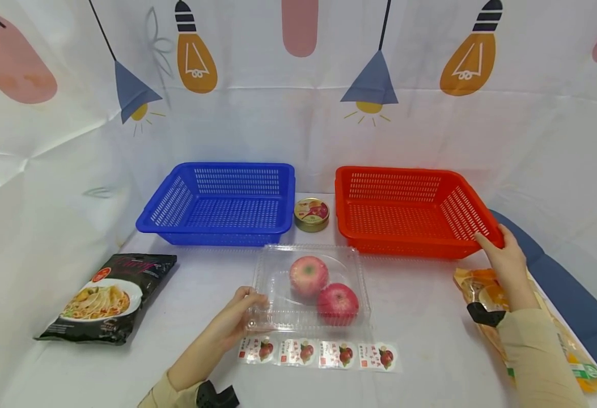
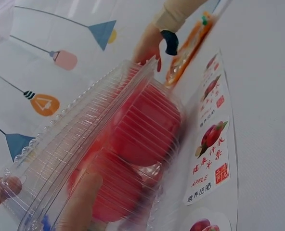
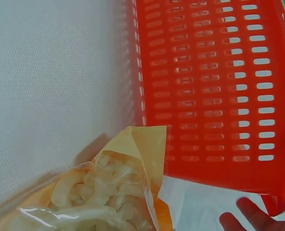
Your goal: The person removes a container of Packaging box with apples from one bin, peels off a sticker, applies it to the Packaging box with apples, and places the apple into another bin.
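Note:
A clear plastic clamshell box [image 1: 278, 272] lies in the middle of the white table with two red apples [image 1: 308, 276] inside. My left hand [image 1: 251, 306] pinches its near left corner; in the left wrist view the thumb [image 2: 80, 202] presses on the ribbed lid [image 2: 84, 139] over the blurred apples. My right hand [image 1: 492, 241] grips the near right corner of the empty red basket [image 1: 410, 175]. In the right wrist view the fingertips [image 3: 248, 219] show just under that red basket [image 3: 210, 86].
An empty blue basket [image 1: 216, 226] stands at the back left, with a round tin [image 1: 311, 214] between the baskets. A black noodle bag [image 1: 109, 297] lies at the left. An orange snack bag [image 1: 474, 283] lies under my right forearm. A strip of apple stickers [image 1: 318, 354] lies before the box.

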`<state>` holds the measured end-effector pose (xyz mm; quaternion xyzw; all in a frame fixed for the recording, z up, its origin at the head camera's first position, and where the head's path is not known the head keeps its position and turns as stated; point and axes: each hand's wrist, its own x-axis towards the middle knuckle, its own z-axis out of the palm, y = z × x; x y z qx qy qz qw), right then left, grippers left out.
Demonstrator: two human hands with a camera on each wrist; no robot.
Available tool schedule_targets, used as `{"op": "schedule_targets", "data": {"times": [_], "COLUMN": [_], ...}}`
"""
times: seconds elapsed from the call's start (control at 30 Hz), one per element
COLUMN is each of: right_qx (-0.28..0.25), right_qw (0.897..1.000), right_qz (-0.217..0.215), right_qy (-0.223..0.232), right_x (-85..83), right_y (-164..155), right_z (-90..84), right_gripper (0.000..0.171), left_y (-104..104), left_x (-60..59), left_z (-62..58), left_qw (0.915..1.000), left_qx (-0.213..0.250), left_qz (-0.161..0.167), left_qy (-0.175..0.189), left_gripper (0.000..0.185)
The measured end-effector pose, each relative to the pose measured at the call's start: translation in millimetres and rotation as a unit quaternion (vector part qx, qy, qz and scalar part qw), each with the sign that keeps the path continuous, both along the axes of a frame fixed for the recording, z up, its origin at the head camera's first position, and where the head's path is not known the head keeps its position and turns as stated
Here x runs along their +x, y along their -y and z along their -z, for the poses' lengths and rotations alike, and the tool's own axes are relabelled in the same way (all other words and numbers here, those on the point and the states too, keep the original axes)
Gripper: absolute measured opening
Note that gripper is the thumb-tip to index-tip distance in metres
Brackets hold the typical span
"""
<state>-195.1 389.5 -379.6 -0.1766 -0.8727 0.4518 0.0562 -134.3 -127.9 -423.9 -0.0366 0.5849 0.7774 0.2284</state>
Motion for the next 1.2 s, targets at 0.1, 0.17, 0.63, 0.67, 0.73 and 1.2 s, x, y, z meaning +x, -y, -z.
{"op": "schedule_targets", "data": {"times": [0.1, 0.17, 0.63, 0.67, 0.73, 1.2], "right_qx": [0.027, 0.052, 0.149, 0.160, 0.180, 0.243], "right_qw": [1.000, 0.998, 0.956, 0.950, 0.938, 0.871], "right_qz": [0.009, 0.027, -0.006, -0.031, -0.079, -0.284], "right_qy": [-0.012, -0.023, -0.251, -0.265, -0.287, -0.319], "right_x": [-0.1, 0.3, 19.5, 20.7, 23.0, 48.6], "right_y": [1.6, 3.9, 99.9, 108.5, 124.6, 213.0], "right_z": [-1.3, -3.0, -21.1, -20.3, -17.7, 5.1], "right_gripper": [0.087, 0.086, 0.058, 0.057, 0.056, 0.060], "left_y": [-0.2, -0.4, -1.6, -1.6, -1.4, 1.8], "left_x": [-1.0, -1.9, -6.9, -7.1, -7.7, -10.9], "left_z": [0.5, 0.6, -6.9, -7.6, -9.1, -2.7], "left_qw": [1.0000, 1.0000, 0.9986, 0.9981, 0.9967, 0.9571], "left_qx": [-0.003, -0.006, -0.045, -0.054, -0.075, -0.280], "left_qz": [0.000, 0.001, 0.026, 0.027, 0.027, -0.023], "left_qy": [0.001, 0.000, -0.011, -0.013, -0.016, -0.072], "left_gripper": [0.028, 0.028, 0.035, 0.035, 0.036, 0.032]}}
